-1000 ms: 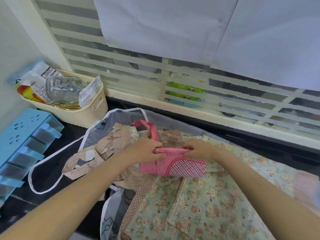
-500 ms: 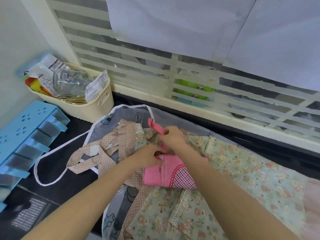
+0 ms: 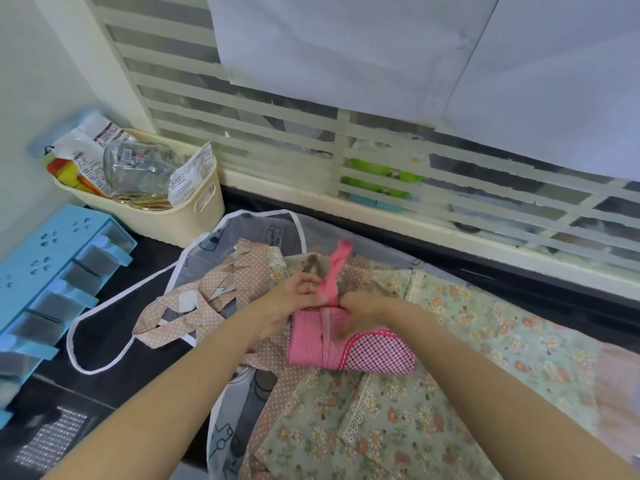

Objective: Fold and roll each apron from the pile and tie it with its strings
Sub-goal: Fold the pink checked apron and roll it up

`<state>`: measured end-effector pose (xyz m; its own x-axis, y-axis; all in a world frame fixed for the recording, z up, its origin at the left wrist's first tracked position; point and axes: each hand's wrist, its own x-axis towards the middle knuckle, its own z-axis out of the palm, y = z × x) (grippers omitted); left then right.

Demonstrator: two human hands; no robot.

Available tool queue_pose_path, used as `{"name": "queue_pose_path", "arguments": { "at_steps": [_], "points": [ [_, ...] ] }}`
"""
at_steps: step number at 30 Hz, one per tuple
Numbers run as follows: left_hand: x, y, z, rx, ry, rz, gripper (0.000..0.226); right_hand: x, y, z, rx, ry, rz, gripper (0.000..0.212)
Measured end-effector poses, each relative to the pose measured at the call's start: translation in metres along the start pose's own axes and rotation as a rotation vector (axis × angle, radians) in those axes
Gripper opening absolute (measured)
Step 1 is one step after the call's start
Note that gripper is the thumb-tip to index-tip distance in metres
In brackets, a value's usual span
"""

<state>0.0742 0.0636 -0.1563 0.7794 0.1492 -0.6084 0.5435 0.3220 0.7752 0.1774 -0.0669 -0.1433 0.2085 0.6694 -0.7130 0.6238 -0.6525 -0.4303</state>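
A rolled pink apron [image 3: 349,346], striped with a checked edge, lies on a pile of spread aprons. A pink string [image 3: 337,268] runs up from the roll's far side, and a strand of it wraps around the roll's middle. My left hand [image 3: 294,299] pinches the string at its base on the roll's top edge. My right hand [image 3: 360,308] grips the roll just to the right of it, fingers curled over the fabric. Under the roll lie a green floral apron [image 3: 450,393], a beige dotted apron [image 3: 221,289] with tangled straps, and a grey printed apron [image 3: 242,410].
A cream basket [image 3: 180,216] with a glass jar and packets stands at the back left. A blue plastic drawer rack [image 3: 52,271] sits on the left of the black counter [image 3: 114,382]. A window ledge [image 3: 450,233] with slats runs along the back.
My right hand came back from the raised string to the roll's top edge. The string now stands up between both hands, with a strand wrapped around the roll.
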Motion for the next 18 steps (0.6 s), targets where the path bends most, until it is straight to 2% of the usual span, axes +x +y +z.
{"name": "queue_pose_path", "arguments": {
  "at_steps": [3,8,13,15,18],
  "points": [
    [0.000,0.005,-0.001,-0.087,0.030,0.001,0.028,-0.005,-0.002,0.001,-0.039,0.000,-0.046,0.041],
    [-0.001,0.021,-0.003,-0.307,0.106,0.062,0.035,-0.022,-0.004,-0.010,0.085,0.033,-0.151,0.021],
    [-0.008,0.048,-0.010,-0.185,0.118,0.096,0.034,-0.048,0.006,-0.021,0.254,0.143,-0.098,0.025],
    [-0.011,0.058,-0.015,-0.103,0.189,0.129,0.035,-0.058,0.013,-0.025,0.407,0.179,-0.055,0.026],
    [-0.019,0.074,-0.013,0.009,0.201,0.214,0.035,-0.068,0.018,-0.027,0.694,0.212,0.009,0.013]
  ]
}}
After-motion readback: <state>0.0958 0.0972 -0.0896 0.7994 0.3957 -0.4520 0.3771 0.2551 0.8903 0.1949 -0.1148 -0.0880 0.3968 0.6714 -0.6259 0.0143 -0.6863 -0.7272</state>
